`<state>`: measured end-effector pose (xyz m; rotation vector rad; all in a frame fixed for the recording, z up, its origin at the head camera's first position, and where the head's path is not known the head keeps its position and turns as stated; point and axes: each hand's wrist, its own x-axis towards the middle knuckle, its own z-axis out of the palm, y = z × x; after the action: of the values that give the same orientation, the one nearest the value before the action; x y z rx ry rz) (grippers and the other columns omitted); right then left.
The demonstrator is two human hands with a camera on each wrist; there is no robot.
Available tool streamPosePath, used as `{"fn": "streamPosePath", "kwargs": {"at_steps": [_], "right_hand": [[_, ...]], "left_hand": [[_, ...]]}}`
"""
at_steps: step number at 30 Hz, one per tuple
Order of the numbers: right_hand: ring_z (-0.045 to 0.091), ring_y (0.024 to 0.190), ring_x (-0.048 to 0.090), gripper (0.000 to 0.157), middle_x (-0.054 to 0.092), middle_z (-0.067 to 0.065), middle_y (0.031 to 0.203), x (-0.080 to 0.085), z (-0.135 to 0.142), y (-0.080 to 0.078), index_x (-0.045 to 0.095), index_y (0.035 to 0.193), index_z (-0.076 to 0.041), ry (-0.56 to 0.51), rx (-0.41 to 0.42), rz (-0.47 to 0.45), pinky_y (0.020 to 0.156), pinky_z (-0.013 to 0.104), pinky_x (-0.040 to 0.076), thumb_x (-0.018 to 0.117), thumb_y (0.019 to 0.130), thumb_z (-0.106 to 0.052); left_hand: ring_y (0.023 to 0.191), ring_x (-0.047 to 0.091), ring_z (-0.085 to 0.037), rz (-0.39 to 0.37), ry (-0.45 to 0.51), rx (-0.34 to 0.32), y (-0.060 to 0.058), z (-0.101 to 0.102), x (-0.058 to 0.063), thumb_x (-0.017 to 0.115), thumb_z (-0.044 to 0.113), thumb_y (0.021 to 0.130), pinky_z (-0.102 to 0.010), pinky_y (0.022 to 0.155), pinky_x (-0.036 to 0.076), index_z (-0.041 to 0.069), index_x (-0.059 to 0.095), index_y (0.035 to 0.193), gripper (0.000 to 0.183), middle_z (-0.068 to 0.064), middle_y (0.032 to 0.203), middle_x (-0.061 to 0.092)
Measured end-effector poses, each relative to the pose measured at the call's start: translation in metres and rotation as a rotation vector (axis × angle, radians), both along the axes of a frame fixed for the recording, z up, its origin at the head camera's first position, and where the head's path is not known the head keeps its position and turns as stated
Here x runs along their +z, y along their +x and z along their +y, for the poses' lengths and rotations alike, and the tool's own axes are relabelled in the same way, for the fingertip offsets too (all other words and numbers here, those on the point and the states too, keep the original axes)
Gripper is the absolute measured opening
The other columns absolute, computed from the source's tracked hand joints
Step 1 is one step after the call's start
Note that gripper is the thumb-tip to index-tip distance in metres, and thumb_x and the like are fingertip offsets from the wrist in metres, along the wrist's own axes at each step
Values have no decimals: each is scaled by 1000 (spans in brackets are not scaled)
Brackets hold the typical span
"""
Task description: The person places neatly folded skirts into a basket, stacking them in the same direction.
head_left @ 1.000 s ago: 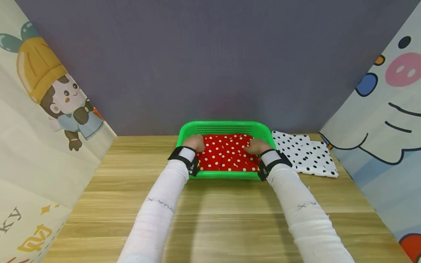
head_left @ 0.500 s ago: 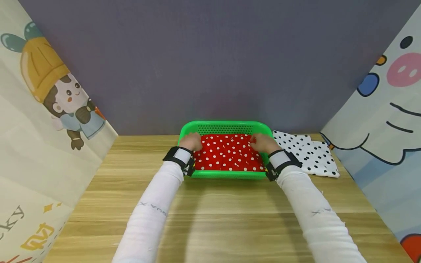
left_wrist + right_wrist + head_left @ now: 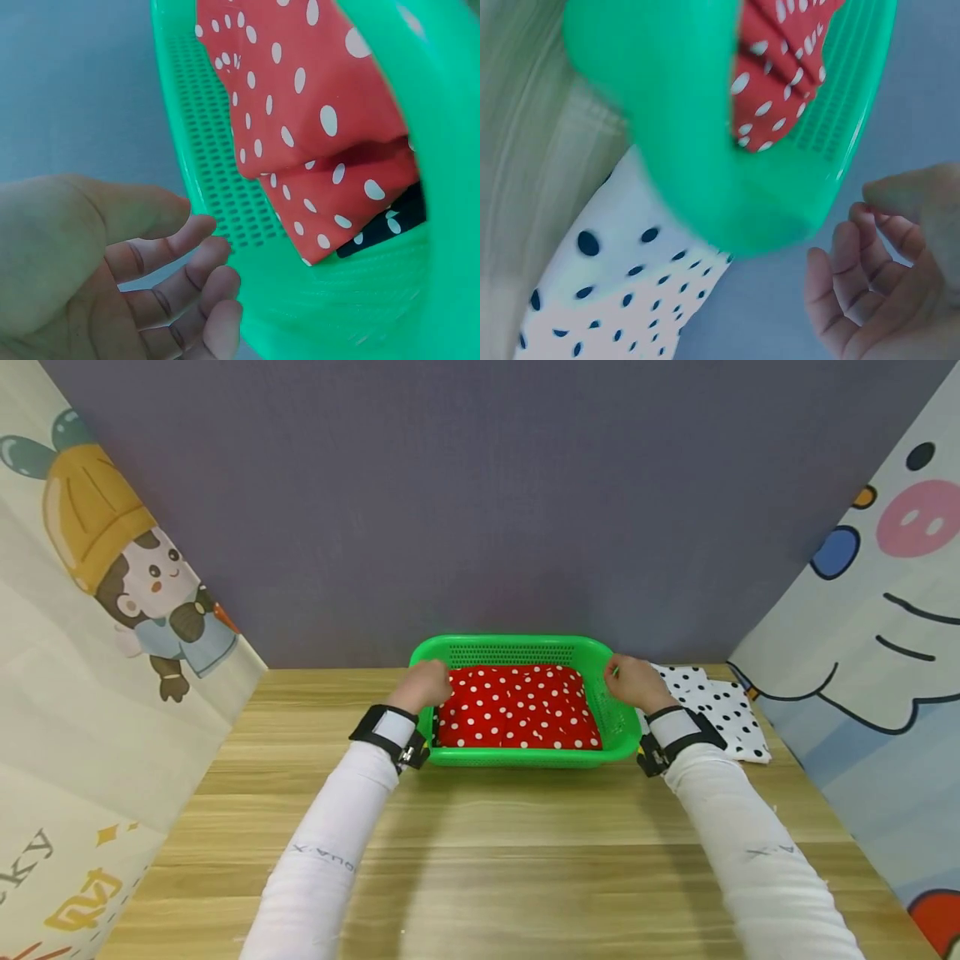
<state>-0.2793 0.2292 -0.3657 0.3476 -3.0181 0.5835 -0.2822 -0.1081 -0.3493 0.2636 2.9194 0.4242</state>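
A folded red cloth with white dots [image 3: 517, 708] lies inside a green plastic basket [image 3: 525, 758]. Under one of its corners, a bit of black cloth with white dots [image 3: 384, 225] shows in the left wrist view. My left hand [image 3: 424, 685] hovers over the basket's left end, fingers loosely curved and holding nothing. Past the right end is my right hand [image 3: 636, 682], its fingers loosely bent with nothing between them. Behind the right hand lies a folded white cloth with black dots [image 3: 720, 710], partly hidden by hand and wrist.
The basket stands on a wooden table [image 3: 517, 852] close against a grey back wall [image 3: 495, 510]. Printed curtains with cartoon figures hang at the left [image 3: 112, 693] and right [image 3: 847, 635].
Both hands have let go of the red cloth and moved apart, the left one leftward and the right one rightward beyond the basket's rim. The red cloth stays in the basket.
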Motion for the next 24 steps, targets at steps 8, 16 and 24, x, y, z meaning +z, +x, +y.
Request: {"fn": "streamPosePath", "kwargs": {"at_steps": [8,16,24], "right_hand": [[24,59,50,26,56,18,77,-15,32,4,51,101,8,-21,-106,-15,51,32,37,36,92,-11],[26,60,52,27,58,24,85,-37,53,11,50,103,11,0,-203,-25,49,33,40,37,91,-10],[38,80,56,33,54,28,97,-64,67,16,51,111,7,20,-278,-27,61,43,45,45,90,-17]], "left_hand": [[48,35,-12,112,10,-55,18,-7,-4,46,9,87,-25,46,31,13,39,60,29,2,53,34],[53,47,-14,175,28,-81,37,-15,-10,51,9,86,-25,45,36,10,48,67,19,-1,58,46],[56,51,-15,307,47,-111,61,-12,-16,56,11,85,-25,43,39,8,57,79,7,-2,65,53]]}}
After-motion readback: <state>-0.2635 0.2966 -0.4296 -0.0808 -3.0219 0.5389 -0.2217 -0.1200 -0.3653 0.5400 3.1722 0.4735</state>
